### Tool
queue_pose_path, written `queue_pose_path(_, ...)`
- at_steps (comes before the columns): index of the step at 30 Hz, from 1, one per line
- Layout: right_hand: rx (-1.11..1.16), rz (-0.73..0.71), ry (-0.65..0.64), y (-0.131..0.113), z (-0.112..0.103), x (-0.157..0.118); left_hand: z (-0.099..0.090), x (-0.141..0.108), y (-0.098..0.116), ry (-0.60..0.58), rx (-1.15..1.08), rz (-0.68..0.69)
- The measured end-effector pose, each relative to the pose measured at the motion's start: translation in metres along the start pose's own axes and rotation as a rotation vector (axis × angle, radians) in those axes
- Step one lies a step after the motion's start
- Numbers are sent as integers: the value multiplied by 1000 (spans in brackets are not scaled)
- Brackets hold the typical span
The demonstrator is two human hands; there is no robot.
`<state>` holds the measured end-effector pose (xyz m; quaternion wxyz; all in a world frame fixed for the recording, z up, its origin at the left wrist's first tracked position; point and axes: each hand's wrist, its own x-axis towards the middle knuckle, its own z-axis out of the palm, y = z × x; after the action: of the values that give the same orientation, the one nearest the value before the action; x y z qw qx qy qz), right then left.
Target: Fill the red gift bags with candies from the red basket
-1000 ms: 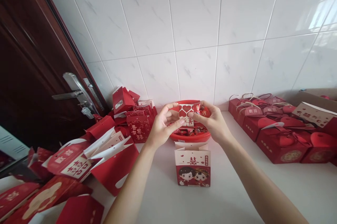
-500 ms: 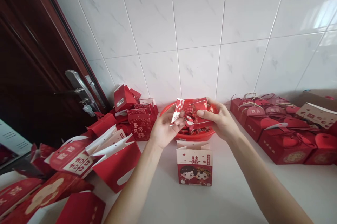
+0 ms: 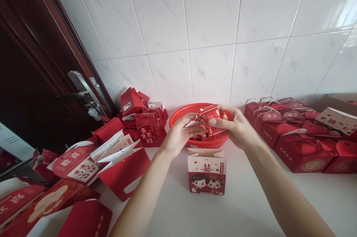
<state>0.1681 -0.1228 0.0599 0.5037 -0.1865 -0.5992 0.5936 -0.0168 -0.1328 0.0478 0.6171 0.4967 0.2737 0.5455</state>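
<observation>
My right hand [image 3: 235, 127] is closed on several red wrapped candies [image 3: 209, 113], its thumb across the front of them. My left hand [image 3: 178, 135] has its fingers curled around a small red-and-white candy packet [image 3: 192, 121], partly hidden by the fingers, and its tips reach the candies in the right hand. Both hands are over a red plastic basket [image 3: 178, 112] with more wrapped candies [image 3: 205, 137] in it. In front of the basket an open-topped red-and-white gift box [image 3: 206, 172] stands upright, printed with two cartoon figures.
Red paper boxes [image 3: 125, 170] crowd the left side of the white table [image 3: 178, 214], some with open tops. Closed red boxes [image 3: 304, 151] with cords stand in rows at right. A tiled wall [image 3: 209, 73] rises behind; a dark door [image 3: 33, 62] is at left.
My left hand has moved right with its packet, turning it toward the candies in my right hand. The right hand has barely moved, and the gift box stands in the same spot.
</observation>
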Motion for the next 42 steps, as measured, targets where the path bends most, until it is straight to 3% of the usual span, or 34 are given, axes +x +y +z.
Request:
queue_pose_path(4, 12, 15, 81, -2, 2, 0, -3, -4, 8, 7, 197, 154)
queue_pose_path(8, 6, 2, 93, -3, 4, 1, -4, -7, 11, -14, 333, 186)
queue_pose_path(13, 16, -7, 81, -3, 4, -1, -4, -5, 4, -17, 305, 158)
queue_pose_path(25, -1, 2, 85, -3, 4, -1, -10, -4, -1, 147, 299, 220)
queue_pose_path(32, -29, -10, 70, -3, 3, -1, 4, -10, 7, -65, 333, 198)
queue_pose_path(42, -1, -56, 148, 1, 1, 1, 1, -8, 6, -16, 331, 280)
